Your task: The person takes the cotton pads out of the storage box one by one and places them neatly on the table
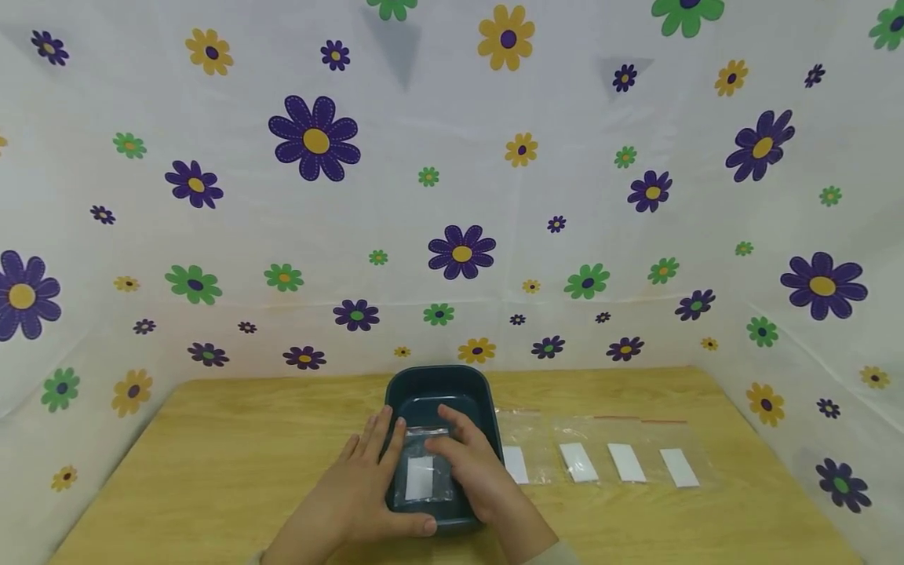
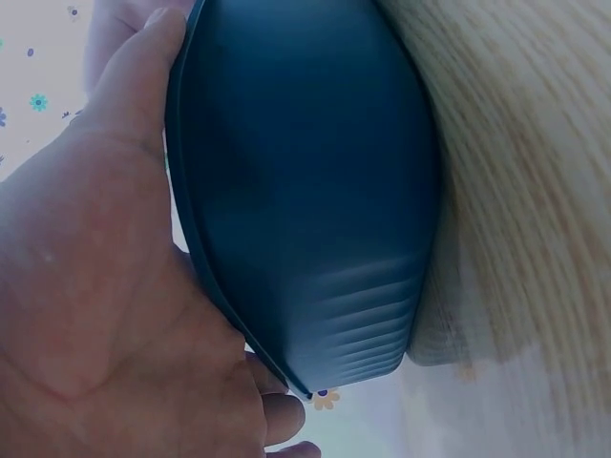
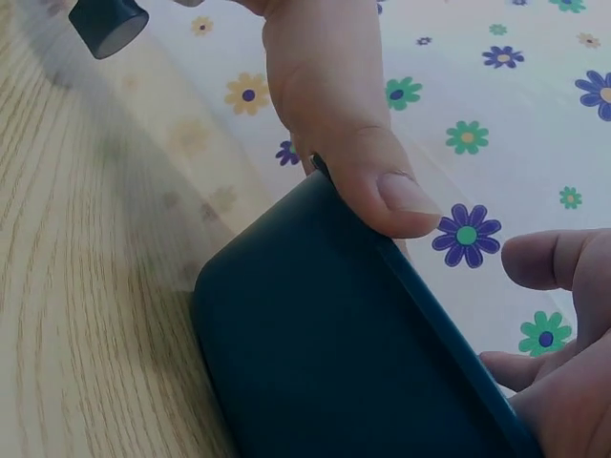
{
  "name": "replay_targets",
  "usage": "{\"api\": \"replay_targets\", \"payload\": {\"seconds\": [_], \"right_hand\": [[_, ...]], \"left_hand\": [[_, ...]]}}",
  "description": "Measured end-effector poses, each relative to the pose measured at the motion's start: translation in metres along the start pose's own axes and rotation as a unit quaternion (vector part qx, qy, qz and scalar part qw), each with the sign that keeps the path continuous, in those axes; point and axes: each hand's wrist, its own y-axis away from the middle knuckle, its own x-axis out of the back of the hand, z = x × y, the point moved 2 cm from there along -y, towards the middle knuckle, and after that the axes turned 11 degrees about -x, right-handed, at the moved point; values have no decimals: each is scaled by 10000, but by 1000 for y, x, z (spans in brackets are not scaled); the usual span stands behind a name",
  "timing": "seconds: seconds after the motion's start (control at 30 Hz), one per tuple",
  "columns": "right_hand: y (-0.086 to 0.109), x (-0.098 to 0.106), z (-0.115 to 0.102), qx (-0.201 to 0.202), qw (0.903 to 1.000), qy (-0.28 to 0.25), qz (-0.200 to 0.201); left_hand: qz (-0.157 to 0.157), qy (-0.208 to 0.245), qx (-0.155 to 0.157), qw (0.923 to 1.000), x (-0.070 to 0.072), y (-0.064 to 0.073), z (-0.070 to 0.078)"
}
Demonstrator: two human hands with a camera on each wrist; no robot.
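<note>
A dark teal plastic tray (image 1: 438,382) stands on the table between both hands. Inside it lies a clear zip bag (image 1: 439,490) with a white rectangular card (image 1: 420,477). My left hand (image 1: 346,490) rests along the tray's left rim, fingers extended and the thumb across the near edge. In the left wrist view, the palm lies beside the tray wall (image 2: 305,191). My right hand (image 1: 480,471) reaches over the right rim, thumb and index finger spread apart above the bag. The right wrist view shows its fingers (image 3: 544,262) bent loosely, with a gap between them.
Several more clear zip bags, each with a white card (image 1: 626,463), lie in a row on the wooden table (image 1: 247,463) right of the tray; the nearest lies close against it. A white cloth with printed flowers (image 1: 395,212) encloses the back and sides.
</note>
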Motion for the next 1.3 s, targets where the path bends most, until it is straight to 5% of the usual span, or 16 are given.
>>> {"api": "replay_targets", "payload": {"seconds": [0.37, 0.67, 1.1, 1.3], "right_hand": [[-3, -3, -1, -222, 9997, 54, -101], [-3, 1, 1, -89, 9987, -500, 60], [-5, 4, 2, -44, 9992, -367, 126], [-3, 1, 3, -91, 9992, 323, -231]], "left_hand": [[42, -50, -32, 10000, 3, 3, 2], [14, -47, -8, 10000, 2, 1, 2], [-74, -61, 52, 9999, 1, -1, 2], [-22, -17, -23, 10000, 2, 0, 2]]}}
